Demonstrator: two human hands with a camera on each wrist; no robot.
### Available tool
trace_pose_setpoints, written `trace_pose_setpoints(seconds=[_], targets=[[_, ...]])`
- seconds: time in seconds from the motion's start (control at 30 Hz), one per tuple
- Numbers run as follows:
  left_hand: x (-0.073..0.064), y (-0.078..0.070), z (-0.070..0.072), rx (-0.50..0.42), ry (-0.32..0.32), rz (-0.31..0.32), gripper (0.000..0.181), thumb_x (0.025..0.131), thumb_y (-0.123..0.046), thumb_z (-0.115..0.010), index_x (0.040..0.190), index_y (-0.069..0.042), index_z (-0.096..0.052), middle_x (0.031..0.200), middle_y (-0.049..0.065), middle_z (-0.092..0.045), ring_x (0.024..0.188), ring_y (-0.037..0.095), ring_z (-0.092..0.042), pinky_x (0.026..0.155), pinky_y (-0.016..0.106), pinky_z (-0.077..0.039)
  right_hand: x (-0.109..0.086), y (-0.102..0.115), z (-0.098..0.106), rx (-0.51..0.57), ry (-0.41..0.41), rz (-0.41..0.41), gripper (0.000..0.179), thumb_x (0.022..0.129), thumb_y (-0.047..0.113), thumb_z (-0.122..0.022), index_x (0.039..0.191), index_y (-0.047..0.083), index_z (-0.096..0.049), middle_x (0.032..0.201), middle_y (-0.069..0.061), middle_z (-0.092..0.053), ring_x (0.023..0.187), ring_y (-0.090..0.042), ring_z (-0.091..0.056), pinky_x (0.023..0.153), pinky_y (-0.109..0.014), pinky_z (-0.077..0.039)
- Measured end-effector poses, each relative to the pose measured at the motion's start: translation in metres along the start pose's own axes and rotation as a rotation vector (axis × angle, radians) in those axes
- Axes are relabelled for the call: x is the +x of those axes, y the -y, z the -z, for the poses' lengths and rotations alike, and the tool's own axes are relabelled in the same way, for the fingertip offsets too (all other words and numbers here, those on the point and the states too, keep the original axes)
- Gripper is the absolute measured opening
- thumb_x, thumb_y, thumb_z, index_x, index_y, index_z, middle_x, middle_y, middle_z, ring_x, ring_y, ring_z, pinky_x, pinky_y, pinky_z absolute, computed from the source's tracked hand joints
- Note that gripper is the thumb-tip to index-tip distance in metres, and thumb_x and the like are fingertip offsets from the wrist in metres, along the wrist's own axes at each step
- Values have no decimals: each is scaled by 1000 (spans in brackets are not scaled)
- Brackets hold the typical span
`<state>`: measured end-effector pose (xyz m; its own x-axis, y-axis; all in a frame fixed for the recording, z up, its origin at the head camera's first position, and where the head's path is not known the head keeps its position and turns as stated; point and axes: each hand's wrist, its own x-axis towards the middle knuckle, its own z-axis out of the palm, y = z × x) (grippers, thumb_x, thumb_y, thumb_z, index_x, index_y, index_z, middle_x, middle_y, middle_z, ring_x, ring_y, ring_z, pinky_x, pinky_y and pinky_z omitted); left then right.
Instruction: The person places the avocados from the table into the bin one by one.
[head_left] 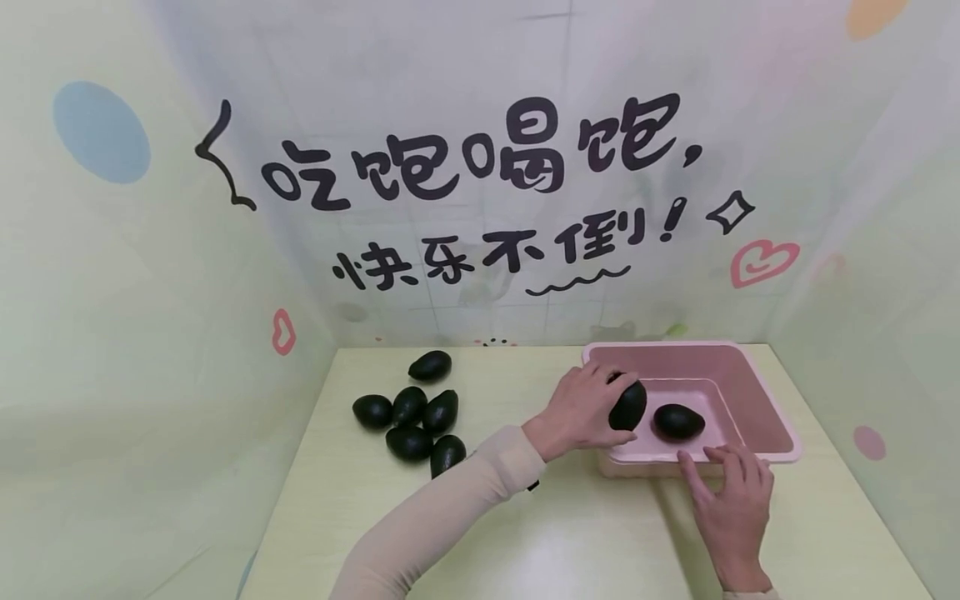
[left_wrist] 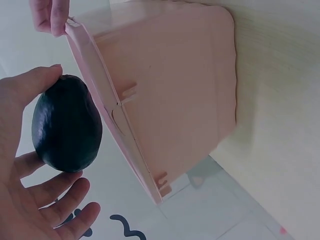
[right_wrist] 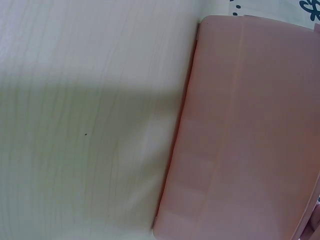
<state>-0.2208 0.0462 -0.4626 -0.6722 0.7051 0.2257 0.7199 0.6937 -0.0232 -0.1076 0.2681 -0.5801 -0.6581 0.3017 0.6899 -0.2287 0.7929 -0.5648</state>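
The left hand point(head_left: 581, 410) grasps a dark avocado point(head_left: 632, 406) near the left rim of the pink box point(head_left: 759, 408), lower right of the frame; the right hand point(head_left: 735, 504) touches its front rim, whether gripping I cannot tell; a second avocado point(head_left: 678, 422) lies inside; more avocados point(head_left: 408, 443) lie lower left.

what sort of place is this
Probably a small staged booth, perhaps for practice or filming: a pale table is boxed in on three sides by a printed backdrop, with loose avocados and a pink bin set out on it.
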Motion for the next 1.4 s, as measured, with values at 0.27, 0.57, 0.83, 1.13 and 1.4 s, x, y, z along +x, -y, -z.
trace_pose_setpoints(seconds=[0.27,0.57,0.83,1.13,1.4], targets=[[4,-2,-3,23,3,-16,86,84,-72,-76,154,-27,-55,142,-2,-65,126,15,-62,95,31,-59,-1,-3,-1,7,-24,6,64,90,52,-78,103,-10,-70,109,-30,-67,110,-53,-51,106,-25,-23],[9,-5,1,38,0,-26,85,84,-72,-76,152,-26,-56,139,-2,-67,123,15,-64,92,30,-60,-1,-3,-1,7,-21,2,67,92,57,-75,103,-9,-70,109,-29,-66,110,-53,-51,106,-23,-21],[13,-8,2,69,19,-38,82,84,-71,-76,150,-27,-56,137,-3,-67,121,16,-65,90,29,-59,0,-1,-1,10,-25,9,63,90,52,-78,102,-10,-70,108,-29,-66,109,-52,-52,106,-25,-23],[16,-10,2,90,58,-33,84,85,-74,-73,153,-29,-53,139,-4,-66,122,16,-64,93,30,-59,1,-1,0,16,-14,1,56,87,43,-82,104,-10,-70,109,-29,-66,110,-52,-52,108,-24,-22],[18,-10,3,89,61,-34,85,86,-75,-71,155,-29,-52,143,-6,-65,128,16,-64,97,30,-58,0,-4,-2,11,-23,6,65,91,54,-77,103,-9,-70,109,-28,-67,110,-52,-52,107,-27,-25]])
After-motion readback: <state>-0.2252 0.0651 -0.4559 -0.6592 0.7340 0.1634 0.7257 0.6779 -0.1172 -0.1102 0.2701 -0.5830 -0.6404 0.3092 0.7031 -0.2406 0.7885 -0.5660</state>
